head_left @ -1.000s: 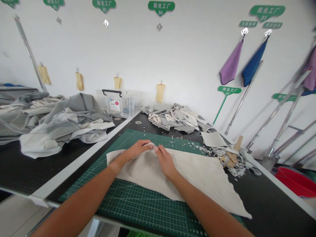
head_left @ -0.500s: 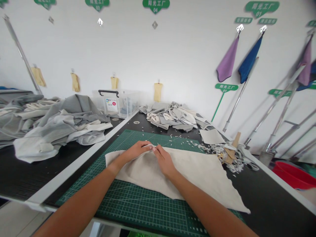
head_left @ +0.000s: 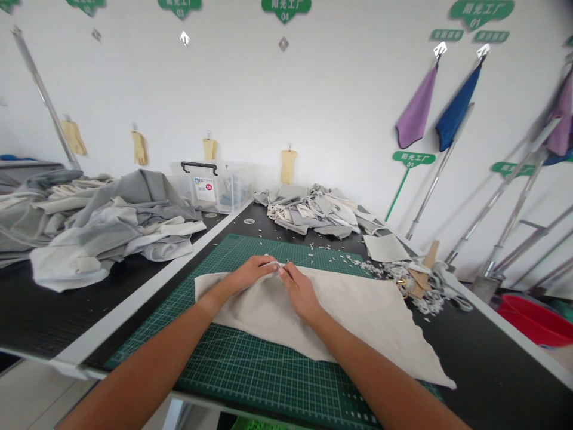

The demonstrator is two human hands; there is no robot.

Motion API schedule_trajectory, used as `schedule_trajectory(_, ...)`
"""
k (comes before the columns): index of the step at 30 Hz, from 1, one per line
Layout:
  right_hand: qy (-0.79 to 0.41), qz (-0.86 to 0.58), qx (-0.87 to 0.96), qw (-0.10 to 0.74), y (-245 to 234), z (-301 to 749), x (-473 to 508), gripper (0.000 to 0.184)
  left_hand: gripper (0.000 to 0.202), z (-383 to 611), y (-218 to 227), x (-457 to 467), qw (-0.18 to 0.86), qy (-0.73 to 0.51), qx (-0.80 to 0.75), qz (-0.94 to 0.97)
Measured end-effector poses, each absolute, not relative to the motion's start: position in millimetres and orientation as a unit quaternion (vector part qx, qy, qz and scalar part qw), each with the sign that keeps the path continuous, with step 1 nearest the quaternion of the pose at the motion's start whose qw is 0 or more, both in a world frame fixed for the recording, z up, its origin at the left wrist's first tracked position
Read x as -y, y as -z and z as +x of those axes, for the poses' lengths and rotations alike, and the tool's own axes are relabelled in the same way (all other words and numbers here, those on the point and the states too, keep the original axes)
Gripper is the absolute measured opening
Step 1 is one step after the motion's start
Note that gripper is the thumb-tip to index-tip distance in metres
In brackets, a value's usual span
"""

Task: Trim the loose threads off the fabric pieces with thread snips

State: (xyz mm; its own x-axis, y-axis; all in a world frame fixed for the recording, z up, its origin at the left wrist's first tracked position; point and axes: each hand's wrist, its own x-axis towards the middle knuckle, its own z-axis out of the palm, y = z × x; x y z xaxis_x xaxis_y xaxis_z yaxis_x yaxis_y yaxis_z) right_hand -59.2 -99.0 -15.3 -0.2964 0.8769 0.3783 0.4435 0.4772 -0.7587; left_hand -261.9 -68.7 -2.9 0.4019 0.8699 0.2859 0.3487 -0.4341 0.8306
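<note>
A large off-white piece of fabric (head_left: pixel 367 310) lies across the green cutting mat (head_left: pixel 250 370). Its far edge is pinched up near the middle between both hands. My left hand (head_left: pixel 254 272) grips that edge with thumb and fingers, and the cloth bulges in a fold beneath it. Right beside it, my right hand (head_left: pixel 299 289) pinches the same edge, the two thumbs almost meeting. On the right, the fabric's side is wavy and runs to a pointed near corner.
A heap of grey and white cloth (head_left: pixel 120 221) covers the left table. Behind the mat sit a clear plastic box (head_left: pixel 219 185) and a pile of fabric pieces (head_left: pixel 313 209). White scraps (head_left: pixel 432 304) with scissors partly among them lie right; a red bucket (head_left: pixel 532 319) stands beyond.
The whole view has shifted slightly, so the background sits a little farther right. Both hands keep their pinch on the fabric's edge, nearly unmoved.
</note>
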Motion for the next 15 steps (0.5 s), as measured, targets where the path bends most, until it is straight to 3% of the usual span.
schedule_trajectory(10,-0.269,-0.427,0.753,0.422,18.8,-59.5,94.0,0.039,0.037,-258.3,2.4,71.1,0.356,-0.378,-0.402,0.754)
schedule_trajectory(15,-0.353,-0.425,0.698,0.456,20.3,-60.7,91.5,0.040,0.039,-254.9,-2.7,75.1,0.345,-0.389,-0.407,0.751)
